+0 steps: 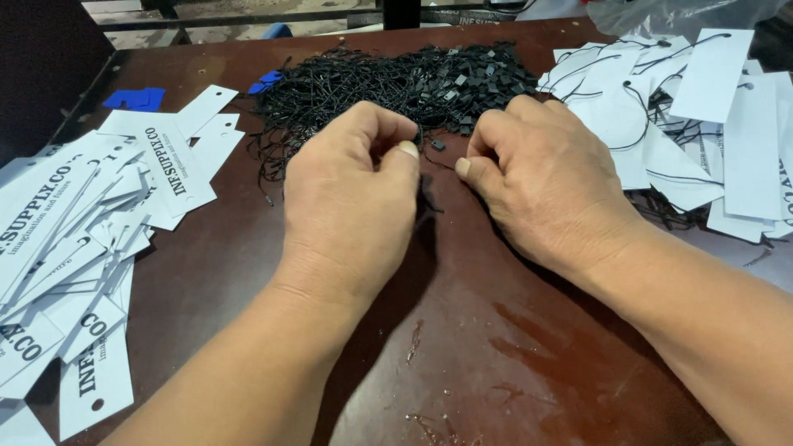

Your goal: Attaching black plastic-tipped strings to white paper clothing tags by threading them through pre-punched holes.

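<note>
Black string fasteners lie in a tangled heap at the far middle of the dark brown table, each a thin loop with a small square plastic lock. Both hands work at the heap's near edge. 2 spreads of white card hang tags flank them: unstrung tags fanned out at the left, tags already strung piled at the right. The left hand is curled with thumb pressed toward forefinger, a narrow pinch; the right hand is curled the same way, thumb tip forward.

Judging from this, 1 loop is best drawn straight toward the body, with the other hand pinning the heap so neighbours do not drag along.

Whether either pinch actually holds a string I cannot tell: the fingertips curl under and black thread is lost against the dark wood. Small blue pieces at the far left are too small to identify. Both tag spreads run off the picture's edges.
</note>
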